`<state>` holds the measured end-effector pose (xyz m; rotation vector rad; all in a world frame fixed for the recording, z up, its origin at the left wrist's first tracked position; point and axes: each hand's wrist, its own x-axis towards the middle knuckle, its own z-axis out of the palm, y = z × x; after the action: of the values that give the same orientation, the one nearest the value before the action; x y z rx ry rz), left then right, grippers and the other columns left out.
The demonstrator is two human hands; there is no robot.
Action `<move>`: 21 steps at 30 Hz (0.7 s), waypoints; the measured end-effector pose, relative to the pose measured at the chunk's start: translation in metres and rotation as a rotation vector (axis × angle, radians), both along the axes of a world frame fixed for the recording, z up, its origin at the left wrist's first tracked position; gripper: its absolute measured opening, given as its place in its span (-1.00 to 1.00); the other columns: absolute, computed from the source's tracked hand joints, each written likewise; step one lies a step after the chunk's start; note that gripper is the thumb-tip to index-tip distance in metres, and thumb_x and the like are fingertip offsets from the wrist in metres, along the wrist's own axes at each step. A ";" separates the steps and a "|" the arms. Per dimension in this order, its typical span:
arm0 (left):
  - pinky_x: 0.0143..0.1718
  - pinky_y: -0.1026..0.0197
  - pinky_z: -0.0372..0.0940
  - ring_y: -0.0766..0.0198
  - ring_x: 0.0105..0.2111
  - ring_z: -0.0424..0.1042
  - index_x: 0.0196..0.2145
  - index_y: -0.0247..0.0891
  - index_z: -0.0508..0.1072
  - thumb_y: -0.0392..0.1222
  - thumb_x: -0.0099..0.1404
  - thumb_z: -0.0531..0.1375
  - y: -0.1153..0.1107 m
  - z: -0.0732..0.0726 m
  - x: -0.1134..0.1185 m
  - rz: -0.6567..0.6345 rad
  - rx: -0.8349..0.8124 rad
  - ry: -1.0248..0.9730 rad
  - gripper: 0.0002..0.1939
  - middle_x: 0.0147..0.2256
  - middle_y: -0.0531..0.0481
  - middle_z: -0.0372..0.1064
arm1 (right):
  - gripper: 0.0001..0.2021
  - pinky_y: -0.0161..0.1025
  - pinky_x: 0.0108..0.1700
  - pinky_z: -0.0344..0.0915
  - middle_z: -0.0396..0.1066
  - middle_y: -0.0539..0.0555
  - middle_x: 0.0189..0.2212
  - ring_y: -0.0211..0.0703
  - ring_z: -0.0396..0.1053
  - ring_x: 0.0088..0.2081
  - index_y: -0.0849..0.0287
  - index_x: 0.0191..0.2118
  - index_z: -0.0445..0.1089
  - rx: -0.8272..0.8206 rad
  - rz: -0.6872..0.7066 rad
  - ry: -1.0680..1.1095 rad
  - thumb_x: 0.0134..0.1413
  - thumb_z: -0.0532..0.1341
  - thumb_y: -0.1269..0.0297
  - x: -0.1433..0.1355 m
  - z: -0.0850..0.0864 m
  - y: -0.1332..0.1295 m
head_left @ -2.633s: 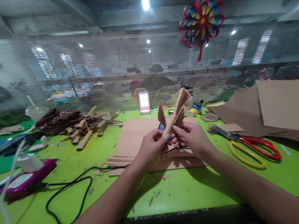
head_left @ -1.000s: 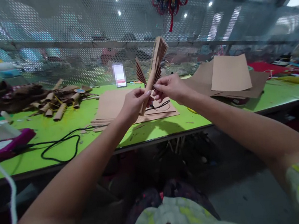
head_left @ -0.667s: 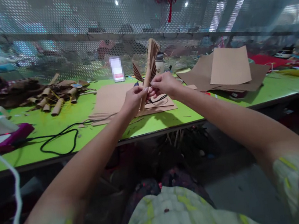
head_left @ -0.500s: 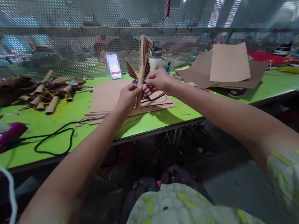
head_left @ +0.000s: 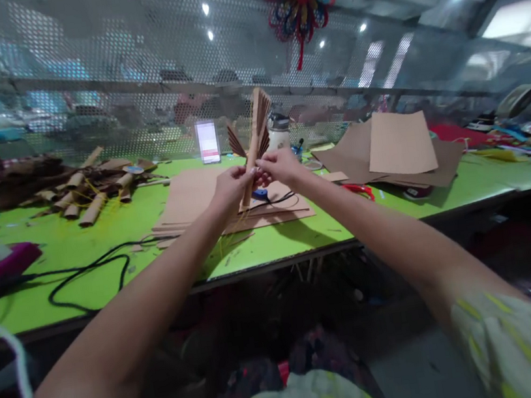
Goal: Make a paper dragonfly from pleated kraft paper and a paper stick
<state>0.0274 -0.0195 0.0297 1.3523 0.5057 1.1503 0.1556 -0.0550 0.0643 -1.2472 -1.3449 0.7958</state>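
A brown paper piece (head_left: 253, 136), a rolled tube with pleated fans spreading at its sides, stands tilted above the table. My left hand (head_left: 237, 182) has its fingers closed round the lower part of the tube. On the other side, my right hand (head_left: 279, 167) is pinched against the tube near its middle, its fingertips meeting those of my left hand. Beneath both hands lies a stack of brown paper sheets (head_left: 186, 197). A blue-handled tool (head_left: 260, 194) with a dark cord shows just under my hands.
Rolled paper tubes (head_left: 92, 209) with yellow string lie at left, near a purple device (head_left: 22, 259) and black cable (head_left: 78, 270). A lit phone (head_left: 208, 142) and a bottle (head_left: 279, 132) stand behind. Larger brown sheets (head_left: 399, 144) and red scissors (head_left: 360, 191) are at right.
The view has tilted up, so the table and hands appear lower and the hanging flower ornament shows more fully. Both hands keep hold of the paper piece; the blue-handled tool and red scissors show more clearly.
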 end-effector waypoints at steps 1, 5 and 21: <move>-0.36 0.19 0.37 0.29 -0.48 0.45 -0.40 -0.43 0.39 -0.20 0.06 0.29 0.000 0.000 0.000 -0.007 -0.009 0.004 -0.77 -0.50 -0.07 0.43 | -0.74 -0.36 -0.60 0.35 0.31 -0.05 -0.75 -0.33 0.32 -0.69 0.25 -0.60 0.26 0.026 -0.016 -0.001 0.11 0.13 0.43 0.000 -0.004 0.002; -0.37 0.22 0.37 0.27 -0.45 0.46 -0.32 -0.41 0.42 -0.16 0.03 0.31 0.003 -0.007 -0.003 -0.025 -0.043 0.008 -0.70 -0.45 -0.07 0.46 | -0.76 -0.39 -0.59 0.33 0.32 -0.06 -0.71 -0.35 0.31 -0.67 0.24 -0.59 0.29 0.104 0.024 0.039 0.06 0.16 0.32 -0.002 -0.021 0.007; -0.43 0.25 0.35 0.26 -0.45 0.46 -0.34 -0.34 0.39 -0.16 -0.05 0.36 0.018 -0.015 -0.018 -0.012 -0.165 -0.009 -0.67 -0.42 -0.04 0.46 | -0.66 -0.43 -0.58 0.23 0.31 -0.08 -0.66 -0.40 0.23 -0.64 0.22 -0.56 0.28 0.109 0.066 0.210 0.00 0.17 0.03 -0.013 -0.038 0.027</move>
<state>0.0098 -0.0016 0.0150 1.2055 0.5726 1.0805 0.1421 -0.0280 0.0264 -1.0095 -1.2467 0.8629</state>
